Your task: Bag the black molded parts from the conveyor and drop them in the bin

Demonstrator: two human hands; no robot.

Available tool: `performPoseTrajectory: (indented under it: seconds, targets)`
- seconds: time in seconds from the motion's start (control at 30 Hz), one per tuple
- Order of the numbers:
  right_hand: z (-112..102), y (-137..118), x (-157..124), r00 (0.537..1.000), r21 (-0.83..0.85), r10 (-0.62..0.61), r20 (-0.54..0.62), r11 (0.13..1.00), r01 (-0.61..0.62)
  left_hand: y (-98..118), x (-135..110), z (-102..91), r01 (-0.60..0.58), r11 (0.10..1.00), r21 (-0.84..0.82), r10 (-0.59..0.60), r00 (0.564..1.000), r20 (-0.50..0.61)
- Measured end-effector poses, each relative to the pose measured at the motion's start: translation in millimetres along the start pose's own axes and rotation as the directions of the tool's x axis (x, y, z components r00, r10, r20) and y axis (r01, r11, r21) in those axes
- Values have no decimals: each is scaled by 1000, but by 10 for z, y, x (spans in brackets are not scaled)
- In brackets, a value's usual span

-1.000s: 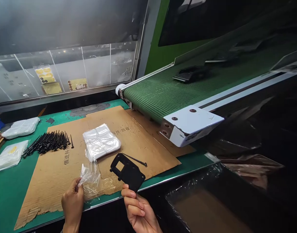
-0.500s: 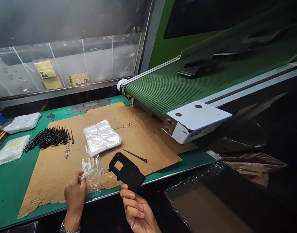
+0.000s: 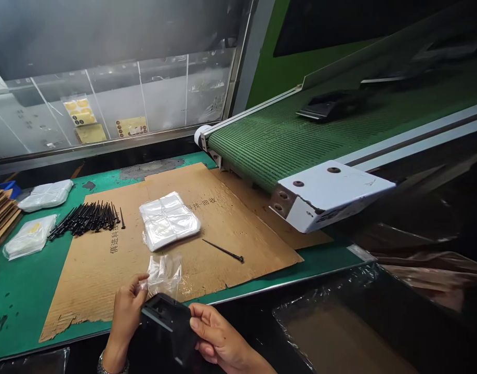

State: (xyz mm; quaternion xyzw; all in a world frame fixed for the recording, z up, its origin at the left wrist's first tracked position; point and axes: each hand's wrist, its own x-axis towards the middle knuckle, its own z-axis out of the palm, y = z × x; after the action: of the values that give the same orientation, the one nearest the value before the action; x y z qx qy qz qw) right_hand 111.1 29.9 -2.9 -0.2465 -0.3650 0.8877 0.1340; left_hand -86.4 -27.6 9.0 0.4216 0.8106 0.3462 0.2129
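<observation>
A green belt conveyor [image 3: 285,140] fills the upper right, with a black moulded part [image 3: 328,105] on its belt and a white metal end bracket [image 3: 332,195] at its near end. Below it, at lower right, sits a carton lined with clear plastic film [image 3: 332,332], its brown floor showing through. A green-topped workbench [image 3: 16,280] spans the lower left, with a blue bin [image 3: 10,189] beyond stacked cardboard strips [image 3: 0,215] at its far left. A cardboard sheet [image 3: 207,208] on the bench carries a stack of clear plastic bags [image 3: 169,221], a heap of black pins [image 3: 84,218] and one loose black pin [image 3: 223,251]. At the near edge, the left hand [image 3: 126,319] pinches a clear plastic bag [image 3: 165,275]. The right hand [image 3: 219,332] firmly grasps a black plastic plate [image 3: 164,324], which sits just below the bag, off the sheet.
</observation>
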Motion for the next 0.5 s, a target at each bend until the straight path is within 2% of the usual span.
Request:
performPoseTrajectory:
  seconds: [0.1,0.17,0.23,0.3,0.37,0.43,0.5]
  targets:
    - [-31,12,96,983,-77,-98,-156,993,87,-15,-63,16,-68,997,-34,70,996,51]
    - [-46,34,154,946,-222,-206,-249,963,151,-27,-114,62,-105,994,19,104,993,49]
    - [-54,51,193,905,-439,-338,-259,876,201,-38,-150,115,-124,986,108,127,992,-26]
    - [-54,49,209,869,-664,-461,-182,709,236,-41,-159,151,-161,966,203,196,966,-168]
    - [-49,29,209,847,-820,-526,-74,516,249,-22,-141,164,-246,922,298,329,905,-271]
    - [-46,7,208,834,-891,-552,13,372,260,34,-116,172,-375,848,374,483,837,-257]
    - [-52,2,217,820,-916,-562,109,263,303,129,-104,195,-527,754,391,624,761,-177]
